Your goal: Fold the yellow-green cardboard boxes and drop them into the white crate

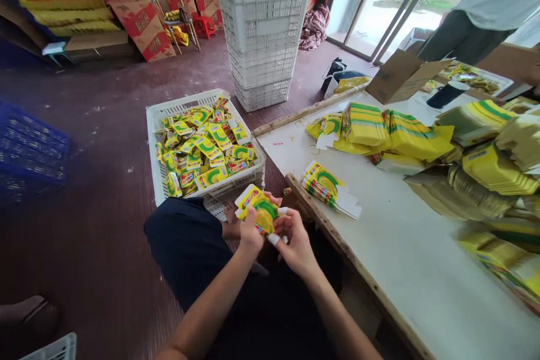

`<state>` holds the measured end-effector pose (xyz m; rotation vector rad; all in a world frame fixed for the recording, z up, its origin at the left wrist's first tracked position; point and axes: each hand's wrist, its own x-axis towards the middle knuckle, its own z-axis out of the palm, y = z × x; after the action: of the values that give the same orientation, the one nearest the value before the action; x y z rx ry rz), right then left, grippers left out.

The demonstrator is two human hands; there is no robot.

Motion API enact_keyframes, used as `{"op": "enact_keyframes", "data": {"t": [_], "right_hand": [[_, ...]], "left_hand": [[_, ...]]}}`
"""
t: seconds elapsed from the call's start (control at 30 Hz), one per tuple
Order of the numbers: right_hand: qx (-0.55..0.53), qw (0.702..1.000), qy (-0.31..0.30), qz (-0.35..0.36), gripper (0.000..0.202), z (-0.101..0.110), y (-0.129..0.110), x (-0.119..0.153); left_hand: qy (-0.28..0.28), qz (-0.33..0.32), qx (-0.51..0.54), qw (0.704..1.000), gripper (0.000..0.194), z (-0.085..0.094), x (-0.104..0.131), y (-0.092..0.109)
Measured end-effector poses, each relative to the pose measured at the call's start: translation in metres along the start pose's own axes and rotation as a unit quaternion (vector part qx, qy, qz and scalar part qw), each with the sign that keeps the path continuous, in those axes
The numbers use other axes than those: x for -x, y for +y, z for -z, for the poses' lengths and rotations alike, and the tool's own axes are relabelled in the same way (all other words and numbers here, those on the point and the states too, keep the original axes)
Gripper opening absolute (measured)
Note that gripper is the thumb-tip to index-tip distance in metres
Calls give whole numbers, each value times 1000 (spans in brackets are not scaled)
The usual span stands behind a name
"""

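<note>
Since the left hand's fingers [272,200] mostly go behind the small yellow-and-green box [260,212], I can't really make out how they sit back there. What does show is the left hand [251,230] closed on the box, thumb across its front. The right hand [295,239] is half open at the box's other side, fingers curled, with white wraps on a couple of fingertips; can't tell how firmly it's gripping, if at all. So the box is up between both hands, over the lap, between the white crate [206,146] full of similar boxes and the tabletop [379,236]. A small pile of flat boxes [327,187] lies near the tabletop's wooden edge. Stacks on the far right are blurry and cut off, and the person standing by the door [485,11] is cropped too, no head visible.
</note>
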<state>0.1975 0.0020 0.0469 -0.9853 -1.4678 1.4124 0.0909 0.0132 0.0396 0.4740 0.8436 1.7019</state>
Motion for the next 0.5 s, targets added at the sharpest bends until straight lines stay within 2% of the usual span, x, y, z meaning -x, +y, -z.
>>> {"op": "enact_keyframes", "data": {"t": [0.07,0.17,0.3,0.43,0.5], "right_hand": [[-52,998,-35,-30,45,-11,3,6],[-67,995,-42,-57,49,-11,8,5],[-85,994,18,-62,39,2,12,-4],[-62,995,26,-70,25,15,13,-5],[-13,998,35,-53,20,21,14,-4]], "left_hand": [[48,-32,30,998,52,-5,1,2],[90,-51,13,995,53,-3,3,2],[72,-18,-38,997,63,5,8,-1],[78,-5,-128,989,43,15,11,1],[71,18,-197,978,42,21,8,6]]}}
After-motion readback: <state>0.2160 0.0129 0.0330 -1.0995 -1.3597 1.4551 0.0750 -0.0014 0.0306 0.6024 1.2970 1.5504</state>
